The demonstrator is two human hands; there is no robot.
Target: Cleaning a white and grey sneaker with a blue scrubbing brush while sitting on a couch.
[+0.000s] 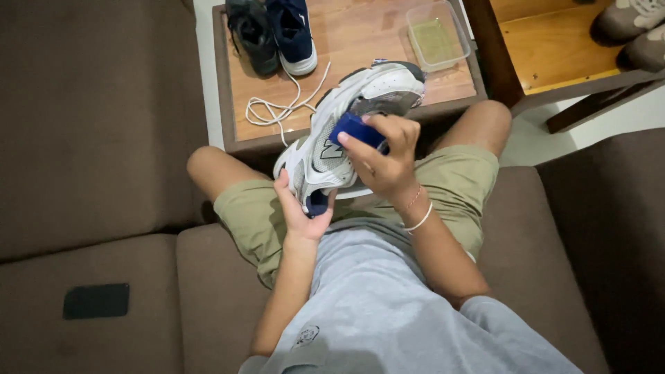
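A white and grey sneaker without laces lies tilted over my lap, toe pointing toward the table. My left hand grips it at the heel, fingers inside the opening. My right hand is closed around a small blue brush or sponge and presses it against the shoe's side. A loose white shoelace lies on the wooden table in front of my knees.
A dark sneaker and a navy sneaker stand at the table's far left. A clear plastic tub with yellowish liquid sits at the far right. A black phone lies on the brown sofa. More shoes rest on a wooden step.
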